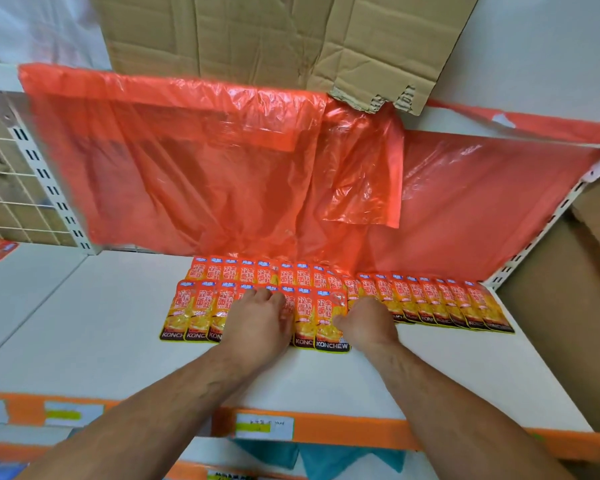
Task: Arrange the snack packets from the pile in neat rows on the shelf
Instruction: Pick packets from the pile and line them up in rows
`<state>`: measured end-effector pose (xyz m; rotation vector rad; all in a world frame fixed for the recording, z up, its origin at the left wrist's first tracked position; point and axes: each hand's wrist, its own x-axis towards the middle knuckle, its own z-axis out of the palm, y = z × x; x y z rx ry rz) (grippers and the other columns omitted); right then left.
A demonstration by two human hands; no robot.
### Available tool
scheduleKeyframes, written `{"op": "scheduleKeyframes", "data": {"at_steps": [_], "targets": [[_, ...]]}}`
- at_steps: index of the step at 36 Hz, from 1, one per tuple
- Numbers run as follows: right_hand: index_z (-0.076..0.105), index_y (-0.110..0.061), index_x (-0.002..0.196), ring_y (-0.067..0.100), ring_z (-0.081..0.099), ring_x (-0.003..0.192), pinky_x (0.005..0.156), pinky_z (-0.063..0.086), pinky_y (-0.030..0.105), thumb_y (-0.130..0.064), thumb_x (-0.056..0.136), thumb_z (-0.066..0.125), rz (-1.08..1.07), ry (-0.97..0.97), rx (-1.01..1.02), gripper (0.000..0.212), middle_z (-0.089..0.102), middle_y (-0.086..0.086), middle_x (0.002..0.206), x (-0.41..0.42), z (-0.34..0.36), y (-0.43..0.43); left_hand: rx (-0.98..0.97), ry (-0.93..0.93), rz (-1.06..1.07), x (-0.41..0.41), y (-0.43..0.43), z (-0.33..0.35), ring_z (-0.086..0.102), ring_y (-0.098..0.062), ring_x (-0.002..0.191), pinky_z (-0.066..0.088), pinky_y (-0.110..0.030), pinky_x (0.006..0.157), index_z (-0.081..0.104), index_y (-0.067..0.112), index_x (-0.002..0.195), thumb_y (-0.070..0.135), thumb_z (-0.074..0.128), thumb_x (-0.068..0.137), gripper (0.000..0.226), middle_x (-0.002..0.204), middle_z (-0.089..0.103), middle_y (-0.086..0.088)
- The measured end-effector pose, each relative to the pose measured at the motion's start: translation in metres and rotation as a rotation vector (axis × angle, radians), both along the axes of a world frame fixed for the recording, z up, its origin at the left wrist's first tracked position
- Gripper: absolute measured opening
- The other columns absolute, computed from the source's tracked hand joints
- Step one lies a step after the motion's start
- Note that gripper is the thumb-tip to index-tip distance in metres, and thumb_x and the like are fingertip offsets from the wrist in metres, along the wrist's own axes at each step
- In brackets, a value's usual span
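Orange snack packets marked KONCHEW lie in overlapping rows at the back of the white shelf. A back row runs along the left half, with a front row before it. My left hand rests flat on the front row, fingers stretched over the packets. My right hand sits at the right end of that row. Its fingers are curled down, and its thumb lies on the edge of the last packet, pinching it. No loose pile is in sight.
A red plastic sheet hangs from the upper shelf down to the packets' tops. Flattened cardboard lies above it. A wire grille stands at the left, a cardboard box at the right. The orange front rail carries price labels.
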<state>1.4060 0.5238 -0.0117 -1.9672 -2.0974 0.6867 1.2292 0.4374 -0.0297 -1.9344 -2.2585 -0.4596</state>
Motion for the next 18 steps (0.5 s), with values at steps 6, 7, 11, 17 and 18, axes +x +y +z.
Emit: {"op": "scheduleKeyframes", "data": {"at_steps": [6, 7, 11, 17, 18], "targets": [[0.048, -0.016, 0.064, 0.025, 0.056, 0.069, 0.049, 0.031, 0.023, -0.033, 0.081, 0.065, 0.012, -0.087, 0.065, 0.029, 0.055, -0.001, 0.067, -0.001, 0.005, -0.008, -0.066, -0.010, -0.021, -0.003, -0.002, 0.003, 0.056, -0.028, 0.091, 0.045, -0.036, 0.072, 0.064, 0.017, 0.102, 0.040, 0.051, 0.081, 0.033, 0.097, 0.064, -0.004], [0.050, -0.018, 0.069, 0.025, 0.057, 0.071, 0.051, 0.032, 0.024, -0.034, 0.082, 0.064, 0.022, -0.105, 0.080, 0.025, 0.057, -0.001, 0.071, -0.001, 0.006, -0.009, -0.084, -0.011, -0.019, -0.003, -0.002, 0.004, 0.055, -0.027, 0.094, 0.045, -0.036, 0.074, 0.063, 0.018, 0.104, 0.042, 0.050, 0.082, 0.034, 0.100, 0.064, -0.003], [0.062, -0.019, 0.091, 0.026, 0.065, 0.087, 0.061, 0.044, 0.027, -0.043, 0.087, 0.058, 0.103, -0.130, 0.157, 0.025, 0.068, 0.001, 0.090, -0.001, 0.010, -0.016, -0.136, 0.002, -0.005, -0.003, -0.004, 0.007, 0.052, -0.024, 0.104, 0.043, -0.036, 0.082, 0.059, 0.022, 0.112, 0.046, 0.048, 0.085, 0.037, 0.111, 0.061, 0.000], [0.060, -0.023, 0.130, 0.023, 0.049, 0.123, 0.100, 0.041, 0.032, -0.045, 0.091, 0.054, 0.385, -0.095, 0.271, 0.046, 0.060, -0.002, 0.132, -0.010, 0.013, -0.024, -0.144, -0.015, 0.065, -0.002, -0.013, 0.016, 0.048, -0.021, 0.117, 0.041, -0.035, 0.093, 0.050, 0.028, 0.131, 0.052, 0.046, 0.087, 0.051, 0.129, 0.055, 0.004], [0.054, -0.023, 0.137, 0.021, 0.043, 0.130, 0.107, 0.035, 0.032, -0.046, 0.091, 0.054, 0.453, -0.112, 0.273, 0.051, 0.053, -0.004, 0.140, -0.012, 0.014, -0.025, -0.143, -0.012, 0.083, -0.003, -0.016, 0.017, 0.047, -0.021, 0.121, 0.039, -0.036, 0.097, 0.047, 0.029, 0.135, 0.053, 0.044, 0.088, 0.053, 0.134, 0.053, 0.004]]}}
